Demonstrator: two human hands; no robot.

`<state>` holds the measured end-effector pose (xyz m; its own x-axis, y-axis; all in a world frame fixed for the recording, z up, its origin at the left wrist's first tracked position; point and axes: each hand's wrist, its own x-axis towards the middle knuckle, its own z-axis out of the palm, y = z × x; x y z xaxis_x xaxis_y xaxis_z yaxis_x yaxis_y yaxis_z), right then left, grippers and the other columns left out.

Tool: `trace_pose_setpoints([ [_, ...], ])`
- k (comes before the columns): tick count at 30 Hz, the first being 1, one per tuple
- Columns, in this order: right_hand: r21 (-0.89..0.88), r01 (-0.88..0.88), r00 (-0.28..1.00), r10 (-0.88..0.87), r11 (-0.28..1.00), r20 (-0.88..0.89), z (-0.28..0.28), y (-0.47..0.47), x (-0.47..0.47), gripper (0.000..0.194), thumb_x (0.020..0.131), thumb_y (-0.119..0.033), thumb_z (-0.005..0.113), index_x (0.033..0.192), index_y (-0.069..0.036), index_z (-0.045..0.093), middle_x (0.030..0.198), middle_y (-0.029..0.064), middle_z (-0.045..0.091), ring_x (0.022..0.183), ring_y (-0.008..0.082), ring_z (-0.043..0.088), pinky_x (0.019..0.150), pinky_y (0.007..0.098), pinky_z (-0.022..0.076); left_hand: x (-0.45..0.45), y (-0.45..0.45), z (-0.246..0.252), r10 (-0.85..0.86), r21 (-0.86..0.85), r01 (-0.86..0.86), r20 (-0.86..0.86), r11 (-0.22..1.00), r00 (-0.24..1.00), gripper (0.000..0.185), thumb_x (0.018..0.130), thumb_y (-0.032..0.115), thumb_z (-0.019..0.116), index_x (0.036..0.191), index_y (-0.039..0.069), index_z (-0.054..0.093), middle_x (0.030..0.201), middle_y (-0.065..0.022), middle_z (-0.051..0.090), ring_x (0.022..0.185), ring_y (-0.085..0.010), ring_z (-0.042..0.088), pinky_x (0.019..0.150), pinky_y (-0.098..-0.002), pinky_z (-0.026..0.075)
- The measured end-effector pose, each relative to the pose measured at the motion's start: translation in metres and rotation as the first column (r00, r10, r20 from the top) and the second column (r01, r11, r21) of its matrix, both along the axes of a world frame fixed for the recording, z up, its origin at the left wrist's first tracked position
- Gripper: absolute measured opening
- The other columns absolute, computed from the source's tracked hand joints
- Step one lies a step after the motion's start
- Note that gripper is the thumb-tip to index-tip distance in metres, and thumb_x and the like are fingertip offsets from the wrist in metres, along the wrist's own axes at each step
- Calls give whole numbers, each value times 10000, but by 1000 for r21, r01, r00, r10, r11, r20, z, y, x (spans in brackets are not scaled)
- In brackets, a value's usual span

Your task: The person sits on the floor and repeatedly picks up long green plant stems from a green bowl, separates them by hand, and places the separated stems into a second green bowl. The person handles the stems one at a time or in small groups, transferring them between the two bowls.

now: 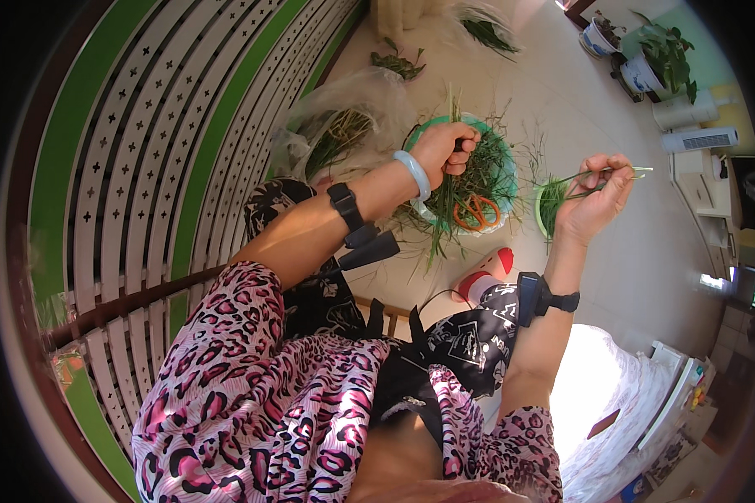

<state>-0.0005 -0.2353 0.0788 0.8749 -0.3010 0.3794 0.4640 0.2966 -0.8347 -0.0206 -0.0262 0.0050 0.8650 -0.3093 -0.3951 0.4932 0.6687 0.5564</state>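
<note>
My left hand point(443, 151), with a pale bangle on its wrist, is closed around a bunch of long, thin, chive-like greens point(454, 107). It hangs over a green basin point(513, 166), whose inside is heaped with tangled stalks and trimmings point(478, 166). Orange-handled scissors point(497, 215) lie at the near side of this heap; their blades are hidden. Off to the right, my right hand point(594, 195) pinches a few thin green stalks point(640, 169) between thumb and fingers. Just left of that hand stands a small light-green bowl point(538, 210) containing more greens point(552, 200).
A clear plastic bag point(384, 94) with greens lies left of the basin, beside a white-and-green slatted panel point(163, 126). Farther off are leafy scraps point(397, 63) and another bag of greens point(487, 34). My red-trimmed shoe point(500, 261) is near the basin. A cloth-covered surface point(604, 390) stands at right.
</note>
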Motion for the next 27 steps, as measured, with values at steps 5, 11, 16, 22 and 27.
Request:
trace_pose_setpoints([
  [5,-88,-147,964,123,985,-234,-11,4,10,277,1028,-324,494,933,-71,557,690,-8,511,588,61,421,541,209,330,1,3,7,-159,-98,179,184,979,970,180,954,203,514,997,41,582,802,14,554,476,-42,327,451,-211,241],
  [11,-134,-477,727,305,868,-615,-16,22,-4,218,974,-279,599,973,-61,612,651,-65,468,504,16,388,428,188,229,-5,-1,13,-309,-127,351,264,928,913,264,962,236,512,1064,12,606,830,-44,597,485,-64,366,458,-212,264],
  [16,-248,-536,722,287,807,-629,-14,32,-7,152,926,-191,666,938,-42,693,746,-38,612,645,29,504,591,190,383,-8,-5,11,-322,-69,358,303,931,897,257,968,242,516,1066,25,614,858,-61,652,532,-92,469,448,-218,308],
  [22,-398,-445,778,126,802,-616,-25,24,-1,206,931,-226,678,890,-27,712,806,-24,666,738,60,555,682,219,442,-3,-3,8,-198,27,198,242,980,950,234,965,212,573,1131,51,615,1023,-21,666,828,-102,638,606,-226,522],
  [27,-652,-284,901,-36,703,-432,-28,18,4,271,942,-281,644,889,-21,699,699,-9,609,673,64,497,641,237,420,-2,0,8,-153,116,136,154,984,976,231,994,224,519,1112,53,621,1015,-35,672,868,-129,648,663,-272,550],
])
